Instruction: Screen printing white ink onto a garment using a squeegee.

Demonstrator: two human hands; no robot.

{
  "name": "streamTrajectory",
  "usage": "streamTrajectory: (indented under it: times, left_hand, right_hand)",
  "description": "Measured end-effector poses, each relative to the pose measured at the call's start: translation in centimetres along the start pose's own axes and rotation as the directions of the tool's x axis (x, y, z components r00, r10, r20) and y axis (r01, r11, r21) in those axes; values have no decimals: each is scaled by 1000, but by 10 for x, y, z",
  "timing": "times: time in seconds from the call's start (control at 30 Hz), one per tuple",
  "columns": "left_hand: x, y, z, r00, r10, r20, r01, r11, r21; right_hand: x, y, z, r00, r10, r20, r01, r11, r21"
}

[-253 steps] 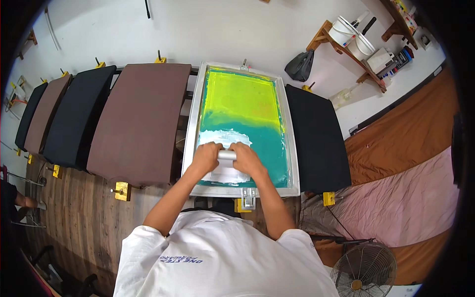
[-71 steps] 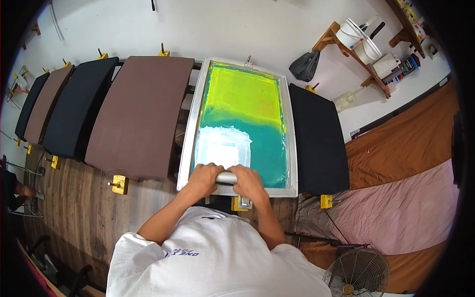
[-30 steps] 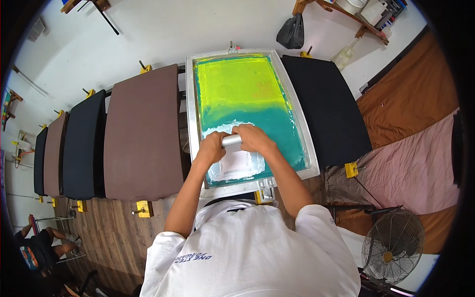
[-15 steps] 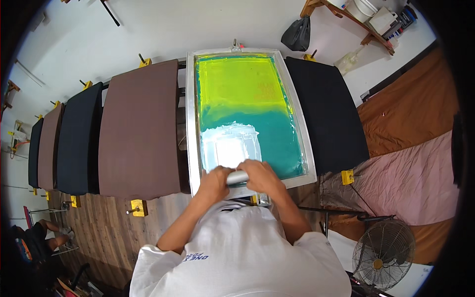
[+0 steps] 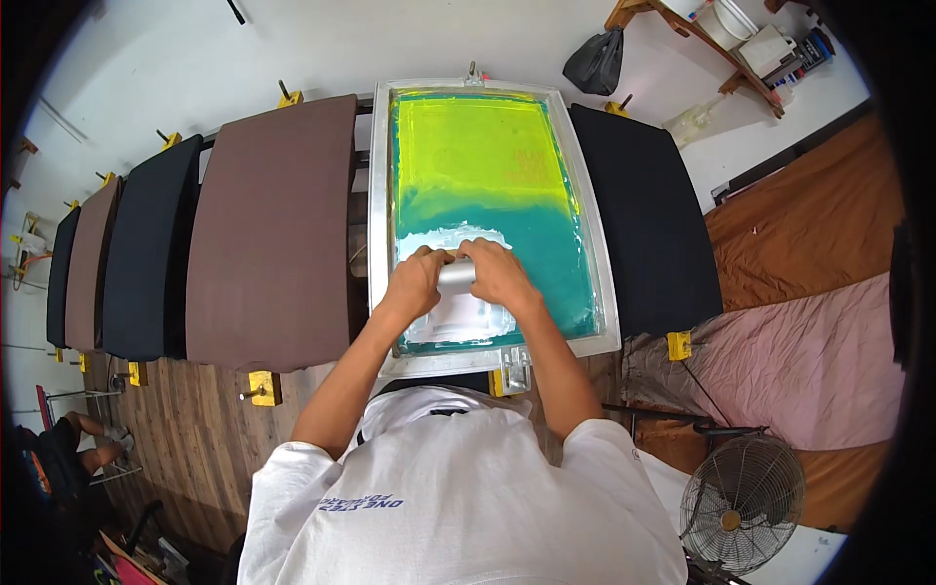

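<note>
A silver-handled squeegee [image 5: 456, 274] rests on the mesh of a screen printing frame [image 5: 606, 292], over the patch of white ink [image 5: 458, 320]. Wrapped round the squeegee's left end is my left hand [image 5: 417, 280]. My right hand [image 5: 499, 273] grips its right end, thumbs close together. The squeegee's blade is hidden beneath the handle and hands. The screen's far half is yellow-green [image 5: 478, 141], its near half teal [image 5: 546, 263]. White ink spreads around the hands, both beyond and nearer than the squeegee.
Brown and black fabric-covered boards [image 5: 273, 234] stand in a row to the left; another black board [image 5: 643, 214] adjoins on the right. Yellow clamp blocks [image 5: 261, 388] jut from their ends. A fan [image 5: 743, 502] stands lower right. Someone's legs [image 5: 93, 444] show lower left.
Both hands have pushed the squeegee away from me, from the screen's near edge to the middle of the white patch. The view has shifted slightly.
</note>
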State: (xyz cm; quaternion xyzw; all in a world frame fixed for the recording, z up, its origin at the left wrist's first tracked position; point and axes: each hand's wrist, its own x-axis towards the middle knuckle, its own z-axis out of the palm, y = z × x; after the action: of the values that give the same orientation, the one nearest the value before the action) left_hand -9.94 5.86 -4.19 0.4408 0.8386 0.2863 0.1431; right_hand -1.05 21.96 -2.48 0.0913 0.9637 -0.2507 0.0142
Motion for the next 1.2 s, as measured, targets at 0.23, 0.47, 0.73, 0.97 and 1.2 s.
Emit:
streamTrajectory:
  times: [0.23,0.47,0.73,0.97,1.2]
  left_hand:
    - [-51,22,8,1000,-5,20,6,998,-56]
    - [-79,41,-5,974,-20,224,38,997,-74]
    - [-15,9,-4,999,43,8,-42,998,-48]
    - [-103,43,27,999,47,14,-47,999,-5]
    - [-39,24,-10,992,44,121,-58,992,114]
  right_hand:
    - [-57,-17,11,998,-15,-61,18,998,55]
    - [-92,-35,0,993,35,108,-42,998,55]
    - [-16,-8,-12,993,8,115,-3,999,-43]
    - [-116,-34,17,999,8,54,-3,996,-89]
    - [-49,-25,-22,985,25,169,-6,993,-117]
